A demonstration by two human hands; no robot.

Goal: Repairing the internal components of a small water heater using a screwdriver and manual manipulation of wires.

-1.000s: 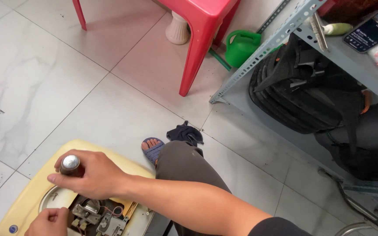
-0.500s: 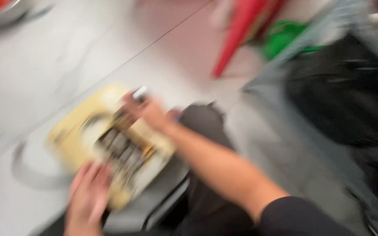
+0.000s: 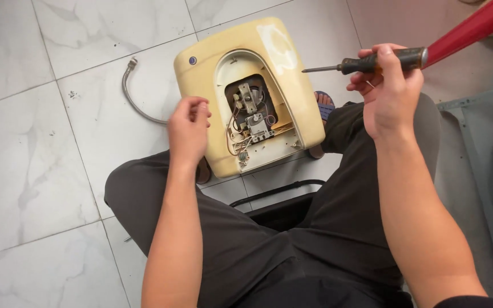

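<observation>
While your right hand (image 3: 392, 94) grips the screwdriver (image 3: 372, 61), left hand (image 3: 188, 130) loosely curled, empty beside the yellowed heater casing (image 3: 269, 57), you're mid-disassembly; tip must meet a screw next.

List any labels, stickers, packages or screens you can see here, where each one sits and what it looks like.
Small round dark blue badge: on the upper left corner of the yellowed cream appliance casing lying on the floor; its marking is too small to make out.
No packages, signs or screens show.
</observation>
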